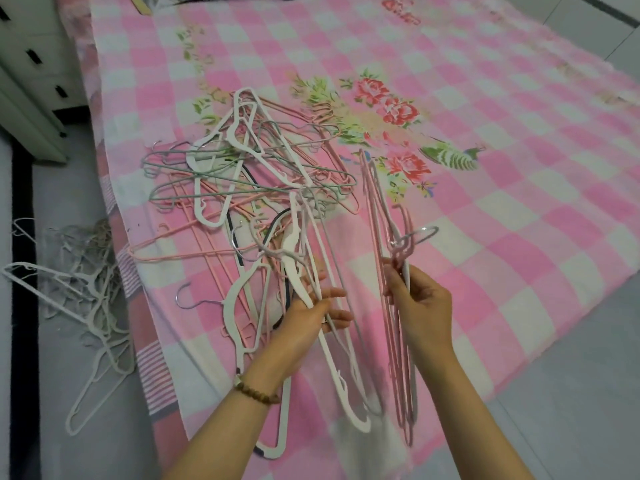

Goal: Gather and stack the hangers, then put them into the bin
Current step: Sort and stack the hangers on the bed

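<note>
Two handfuls: pink hangers, white hangers

Legible text, numbers, brands: none. Item noted: red script-like marking printed on the pink checked bedsheet, near its far edge, too blurred to read from here. Nothing readable on the hangers.
</note>
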